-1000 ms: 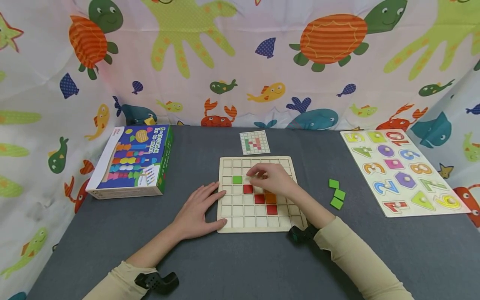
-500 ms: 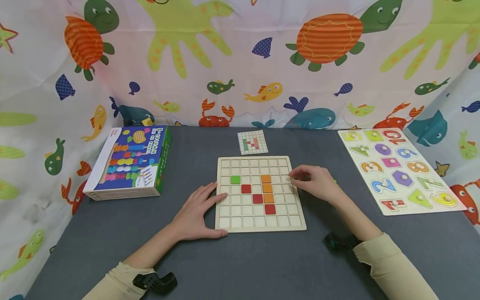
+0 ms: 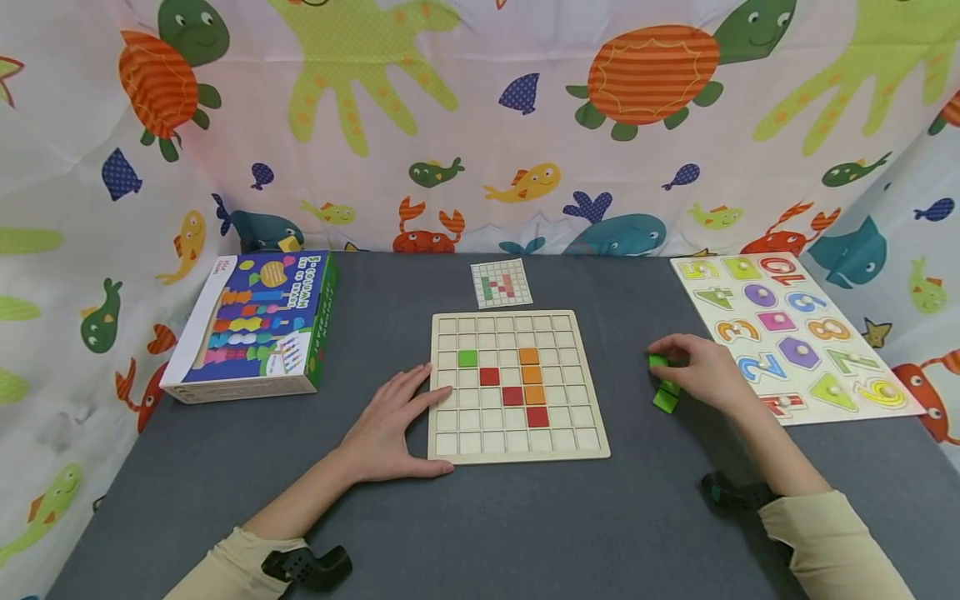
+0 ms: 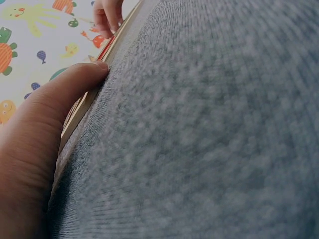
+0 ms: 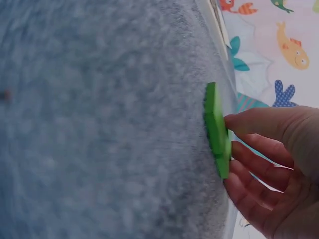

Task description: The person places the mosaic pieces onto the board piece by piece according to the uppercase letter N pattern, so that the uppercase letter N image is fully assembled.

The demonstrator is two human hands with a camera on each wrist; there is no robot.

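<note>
A wooden grid board [image 3: 450, 450] lies on the grey cloth, with one green, several red and orange square tiles in its cells. My left hand [image 3: 388, 429] rests at the board's left edge, fingers spread; its thumb [image 4: 82, 79] touches the near-left corner. Right of the board, my right hand [image 3: 701, 372] has its thumb and forefinger at opposite edges of the farthest green tile [image 3: 658, 361], which still lies on the cloth. Its other fingers [image 5: 261, 167] are bent close by. Two more green tiles [image 3: 665, 402] lie just nearer, one partly covered by the hand.
Behind the board lies a small pattern card [image 3: 501, 283] with a coloured grid. A blue game box [image 3: 258, 321] stands at the left. A number-and-shape puzzle board [image 3: 787, 333] lies at the right, close to the right hand. A printed sea-animal curtain [image 3: 480, 108] hangs behind.
My right hand has moved from above the board, rightward, to the green tiles. An orange column in the grid has come into view. The left hand stays at the board's edge.
</note>
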